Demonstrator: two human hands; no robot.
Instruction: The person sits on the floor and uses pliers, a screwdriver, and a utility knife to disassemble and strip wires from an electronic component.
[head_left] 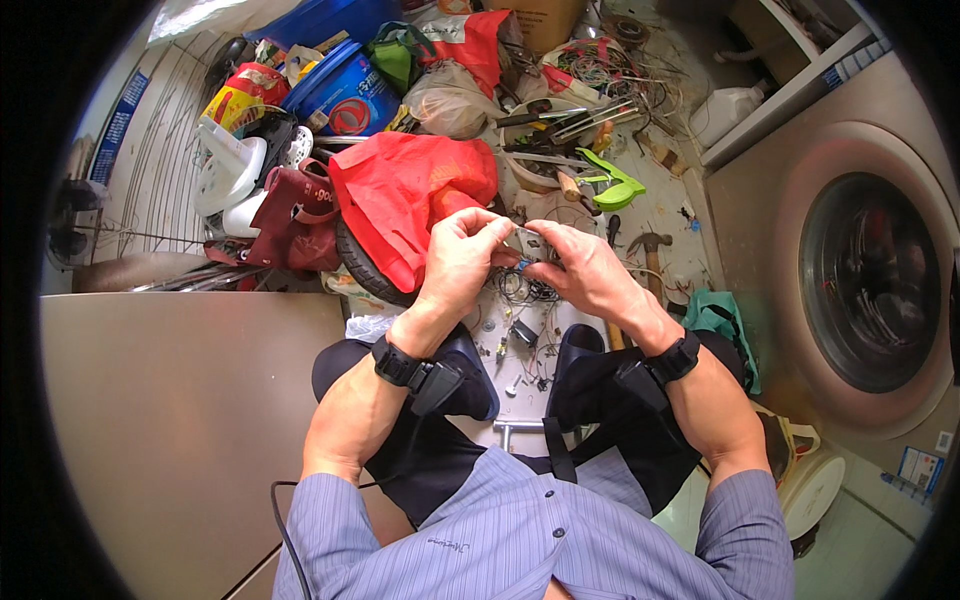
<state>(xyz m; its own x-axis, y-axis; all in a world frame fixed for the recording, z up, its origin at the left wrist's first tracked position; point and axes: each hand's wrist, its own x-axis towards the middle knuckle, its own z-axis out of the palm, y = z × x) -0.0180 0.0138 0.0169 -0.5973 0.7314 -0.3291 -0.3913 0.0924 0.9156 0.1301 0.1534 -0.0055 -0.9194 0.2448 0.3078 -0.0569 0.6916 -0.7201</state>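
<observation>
Both my hands are raised close together above the floor, fingertips nearly meeting. My left hand (pixel 458 262) pinches one side of a small, thin, wire-like piece (pixel 522 264) with a blue part. My right hand (pixel 592 272) pinches its other side between thumb and index finger. Fingers cover most of the piece, so its exact kind is unclear. Below the hands, a tangle of dark wire (pixel 528 290) lies on the floor. Nearer to me, between my slippers, are a small black box-shaped part (pixel 522 333) and several loose screws and bits.
A red cloth bag (pixel 400 190) covers a black tyre (pixel 358 262) at left. A hammer (pixel 652 262), bright green clamp-like tool (pixel 614 182) and tool-filled basin (pixel 535 175) lie farther right. A front-loading washing machine (pixel 760 215) bounds the right; a grey panel (pixel 180 400) the left.
</observation>
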